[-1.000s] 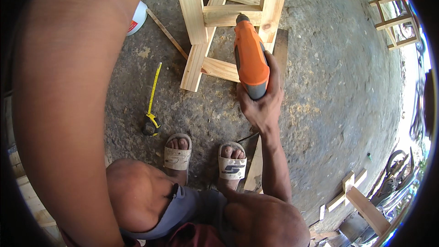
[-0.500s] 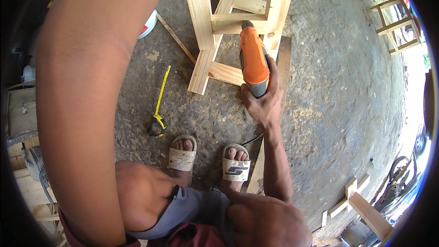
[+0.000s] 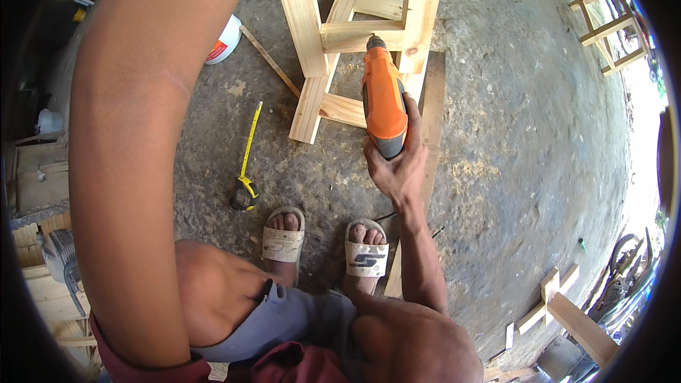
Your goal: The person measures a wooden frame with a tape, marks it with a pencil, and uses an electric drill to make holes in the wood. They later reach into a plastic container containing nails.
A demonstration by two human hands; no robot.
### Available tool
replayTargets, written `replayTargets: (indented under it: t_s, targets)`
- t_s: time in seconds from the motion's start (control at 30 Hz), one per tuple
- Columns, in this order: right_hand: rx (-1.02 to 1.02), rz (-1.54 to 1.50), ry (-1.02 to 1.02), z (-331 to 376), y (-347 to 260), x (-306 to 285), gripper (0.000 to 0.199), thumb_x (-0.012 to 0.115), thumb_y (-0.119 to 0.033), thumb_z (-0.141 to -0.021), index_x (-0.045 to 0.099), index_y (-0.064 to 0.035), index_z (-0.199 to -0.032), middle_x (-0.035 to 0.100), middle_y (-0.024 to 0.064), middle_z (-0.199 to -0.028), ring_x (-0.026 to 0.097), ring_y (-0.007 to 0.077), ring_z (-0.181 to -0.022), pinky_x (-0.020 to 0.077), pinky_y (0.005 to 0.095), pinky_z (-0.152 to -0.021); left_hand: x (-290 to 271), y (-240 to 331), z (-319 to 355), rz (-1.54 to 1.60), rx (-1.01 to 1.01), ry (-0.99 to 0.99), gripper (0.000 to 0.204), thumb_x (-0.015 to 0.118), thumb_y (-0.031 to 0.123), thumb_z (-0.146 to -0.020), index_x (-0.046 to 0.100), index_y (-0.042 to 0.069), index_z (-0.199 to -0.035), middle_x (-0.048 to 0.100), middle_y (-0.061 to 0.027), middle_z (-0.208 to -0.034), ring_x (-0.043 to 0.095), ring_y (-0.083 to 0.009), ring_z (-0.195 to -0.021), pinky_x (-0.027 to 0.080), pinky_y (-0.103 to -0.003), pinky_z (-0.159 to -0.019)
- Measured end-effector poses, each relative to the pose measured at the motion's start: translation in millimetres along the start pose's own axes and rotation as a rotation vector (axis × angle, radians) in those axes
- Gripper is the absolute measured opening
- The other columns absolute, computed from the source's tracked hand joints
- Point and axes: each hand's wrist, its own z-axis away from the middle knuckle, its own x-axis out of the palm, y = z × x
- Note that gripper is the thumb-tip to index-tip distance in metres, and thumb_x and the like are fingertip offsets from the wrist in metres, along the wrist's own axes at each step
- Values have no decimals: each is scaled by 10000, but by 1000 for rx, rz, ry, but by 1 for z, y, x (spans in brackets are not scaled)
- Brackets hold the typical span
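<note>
My right hand (image 3: 399, 170) is wrapped around an orange and grey power drill (image 3: 384, 96), which points away from me. The drill's dark chuck lies in front of the upper crosspiece (image 3: 347, 37) of a pale wooden frame (image 3: 301, 18); whether the tip touches the wood I cannot tell. My left arm (image 3: 131, 135) reaches up past the top edge, so my left hand is out of sight. Part of a dark cord shows below my right wrist.
An extended yellow tape measure (image 3: 246, 193) lies on the concrete floor left of the frame. A flat board (image 3: 434, 99) runs along the right side. Beyond are a white bucket (image 3: 227, 41), a wooden stool frame (image 3: 610, 28) and a wooden cross-shaped piece (image 3: 550, 301).
The view has shifted slightly. My right hand and the drill sit a little further left and nearer to me, and more of the crosspiece shows around the drill's tip.
</note>
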Motion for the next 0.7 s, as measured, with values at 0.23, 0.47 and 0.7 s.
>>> replayTargets:
  t_s: [0.23, 0.47, 0.7]
  targets:
    - [38, -27, 47, 20, -9, -5, 804, 701, -98, -830, 316, -52, -1535, 684, 244, -1179, 683, 335, -1086, 548, 430, -923, -7, 9, -3, -55, -6, -62, 879, 939, 372, -617, 572, 81, -1361, 654, -241, -1263, 606, -395, -1222, 494, -452, -1037]
    - [-4, 2, 61, 61, -34, -17, 843, 702, -76, -792, 305, -46, -1535, 693, 278, -1148, 701, 418, -1078, 565, 451, -905, 6, -11, -7, -36, -33, -65, 855, 929, 397, -638, 577, 39, -1330, 651, -251, -1267, 609, -397, -1219, 495, -451, -1036]
    - [-30, 42, 47, 49, -40, -15, 838, 701, -60, -789, 310, -26, -1530, 705, 271, -1122, 715, 399, -1052, 575, 435, -887, 8, -6, -10, -16, -32, -139, 842, 920, 404, -639, 575, 38, -1314, 639, -227, -1304, 606, -375, -1233, 496, -454, -1035]
